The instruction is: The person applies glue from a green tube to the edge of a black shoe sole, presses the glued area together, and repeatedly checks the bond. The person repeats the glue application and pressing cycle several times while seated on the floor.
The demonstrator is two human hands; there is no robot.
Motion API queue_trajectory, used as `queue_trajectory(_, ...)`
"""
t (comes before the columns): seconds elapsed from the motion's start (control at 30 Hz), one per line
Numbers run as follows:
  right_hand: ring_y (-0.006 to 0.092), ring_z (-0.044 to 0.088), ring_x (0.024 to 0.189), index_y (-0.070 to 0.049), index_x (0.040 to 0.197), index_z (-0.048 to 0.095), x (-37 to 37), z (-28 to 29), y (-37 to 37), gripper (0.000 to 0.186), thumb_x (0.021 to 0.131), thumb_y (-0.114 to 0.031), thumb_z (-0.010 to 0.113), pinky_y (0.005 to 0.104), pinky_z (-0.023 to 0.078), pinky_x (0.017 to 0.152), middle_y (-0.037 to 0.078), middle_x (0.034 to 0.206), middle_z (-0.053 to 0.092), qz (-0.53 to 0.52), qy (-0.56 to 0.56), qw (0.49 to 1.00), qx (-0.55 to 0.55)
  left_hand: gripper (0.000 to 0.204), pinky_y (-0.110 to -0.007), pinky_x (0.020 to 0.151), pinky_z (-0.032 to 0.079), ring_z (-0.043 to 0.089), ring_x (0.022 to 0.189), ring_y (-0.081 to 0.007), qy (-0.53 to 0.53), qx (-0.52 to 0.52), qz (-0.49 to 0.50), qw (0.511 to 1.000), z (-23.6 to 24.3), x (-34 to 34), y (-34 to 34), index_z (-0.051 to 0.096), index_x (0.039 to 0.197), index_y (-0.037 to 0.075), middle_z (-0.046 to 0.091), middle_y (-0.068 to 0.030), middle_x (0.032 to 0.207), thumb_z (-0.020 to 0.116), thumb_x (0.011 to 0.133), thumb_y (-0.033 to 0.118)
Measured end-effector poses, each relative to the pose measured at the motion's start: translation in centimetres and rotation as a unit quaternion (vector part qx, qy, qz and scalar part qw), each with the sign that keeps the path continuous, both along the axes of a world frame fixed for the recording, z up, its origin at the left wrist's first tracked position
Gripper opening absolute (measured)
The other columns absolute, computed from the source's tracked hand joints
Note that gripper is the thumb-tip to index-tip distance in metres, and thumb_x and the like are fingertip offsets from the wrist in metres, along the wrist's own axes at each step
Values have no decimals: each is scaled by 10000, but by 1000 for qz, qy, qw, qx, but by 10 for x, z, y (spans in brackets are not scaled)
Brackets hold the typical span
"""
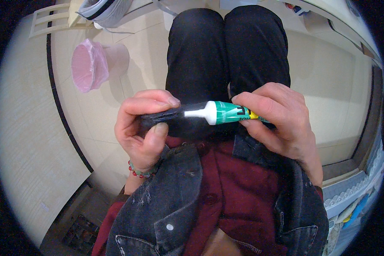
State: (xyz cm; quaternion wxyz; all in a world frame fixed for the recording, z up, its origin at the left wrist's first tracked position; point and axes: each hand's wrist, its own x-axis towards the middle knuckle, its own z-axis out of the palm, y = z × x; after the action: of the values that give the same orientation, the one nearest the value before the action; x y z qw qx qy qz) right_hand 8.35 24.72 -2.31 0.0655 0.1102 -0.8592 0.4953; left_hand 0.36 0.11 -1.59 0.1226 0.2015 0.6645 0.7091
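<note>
Green squeeze tube (228, 112), clamped in the right hand (279, 113)'s fingers over the black trousers (197, 55), points its white nozzle (199, 113) at a black piece (161, 117) pinched by the left hand (137, 124) — likely alignment, calling for steadiness.

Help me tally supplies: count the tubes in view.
1: the green tube is in the right hand, its white nozzle pointing toward the left hand. Others may be hidden from view.
</note>
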Motion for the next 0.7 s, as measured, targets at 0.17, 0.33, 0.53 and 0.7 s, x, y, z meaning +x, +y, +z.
queue_trajectory(0.17,253,605,711,-83,1051,646,5,-3,3,349,718,-90,749,362,471,606,70,801,590,-14,-6,999,28,248,-365,852,505,619,909,-246,-3,5,-1,1000,-1,0,0,563,990,-30,626,-211,987,596,749,17)
queue_trajectory(0.33,258,604,709,-79,1052,645,6,-1,5,335,732,-103,743,363,471,609,71,797,589,-22,-19,999,22,251,-362,846,505,618,904,-242,-6,5,-6,1000,0,-1,0,563,987,-29,626,-210,988,599,743,13)
queue_trajectory(0.53,279,627,729,-32,1021,670,-5,2,-3,369,658,-56,734,356,482,634,115,833,651,-3,9,1000,-30,250,-351,837,504,618,897,-236,8,-8,-9,1000,1,-2,2,567,983,-29,626,-207,986,600,738,2)
queue_trajectory(0.7,272,625,724,-38,1022,676,-8,3,0,370,659,-62,740,353,480,630,110,836,649,1,7,1000,2,265,-334,828,502,617,889,-228,7,1,-4,1000,0,-2,3,572,989,-29,629,-205,982,594,725,-26)
